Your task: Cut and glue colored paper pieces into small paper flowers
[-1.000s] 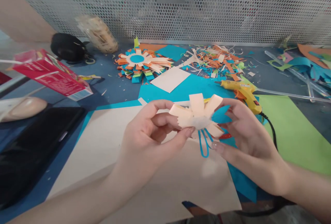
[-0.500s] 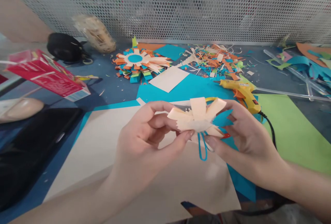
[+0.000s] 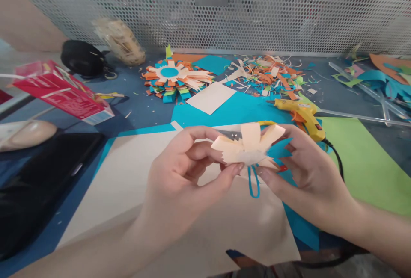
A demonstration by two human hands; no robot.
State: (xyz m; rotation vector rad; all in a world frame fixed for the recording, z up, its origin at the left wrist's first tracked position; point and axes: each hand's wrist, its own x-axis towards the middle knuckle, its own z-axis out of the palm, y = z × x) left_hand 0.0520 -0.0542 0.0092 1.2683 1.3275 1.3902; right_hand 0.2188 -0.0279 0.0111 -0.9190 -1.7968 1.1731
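Between both hands is a cream paper flower (image 3: 250,143) with cut petals and a pale middle. My left hand (image 3: 189,171) pinches its left edge, thumb in front and fingers behind. On the other side my right hand (image 3: 305,175) grips it the same way, beside some blue paper petals (image 3: 280,150). A blue paper clip (image 3: 254,183) hangs below the flower, between the two thumbs. Partly hidden behind the petals are a grey metal piece and a yellow curved part, whose kind I cannot make out. Under the hands lies a large cream paper sheet (image 3: 128,175).
A yellow glue gun (image 3: 302,113) lies right of the hands, its cord running down. Farther back are layered paper flowers (image 3: 173,77) and a heap of paper scraps (image 3: 266,72). At left are a pink carton (image 3: 64,92), a mouse (image 3: 35,134) and a black phone-like object (image 3: 54,175).
The hands and the paper flower appear slightly farther right, along with the whole scene, as the view shifts a little. Both hands keep the same hold.
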